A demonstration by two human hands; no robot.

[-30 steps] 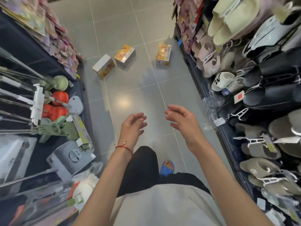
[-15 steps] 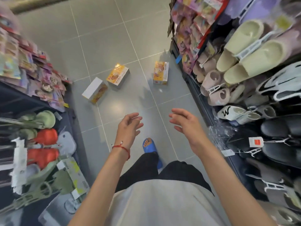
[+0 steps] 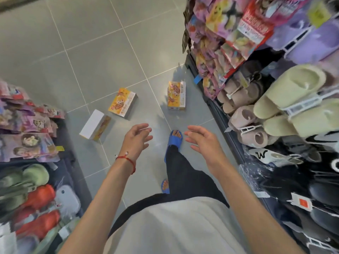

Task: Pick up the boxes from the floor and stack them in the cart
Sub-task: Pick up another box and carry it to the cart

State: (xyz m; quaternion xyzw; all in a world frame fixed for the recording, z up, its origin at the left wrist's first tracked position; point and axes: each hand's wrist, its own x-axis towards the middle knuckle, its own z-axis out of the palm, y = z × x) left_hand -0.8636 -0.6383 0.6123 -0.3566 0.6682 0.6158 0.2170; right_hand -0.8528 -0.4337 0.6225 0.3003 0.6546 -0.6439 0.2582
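- left box [image 3: 95, 125]: lying on the floor [image 3: 91, 52] with a plain white face up, its orange printed side facing right, sitting diagonally
- middle box [image 3: 122, 102]: flat, yellow-orange cartoon print up, also diagonal, just past the left one, not touching
- right box [image 3: 176, 95]: flat, same print up, off on its own, roughly straight

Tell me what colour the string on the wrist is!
The wrist string is red; head view shows it.
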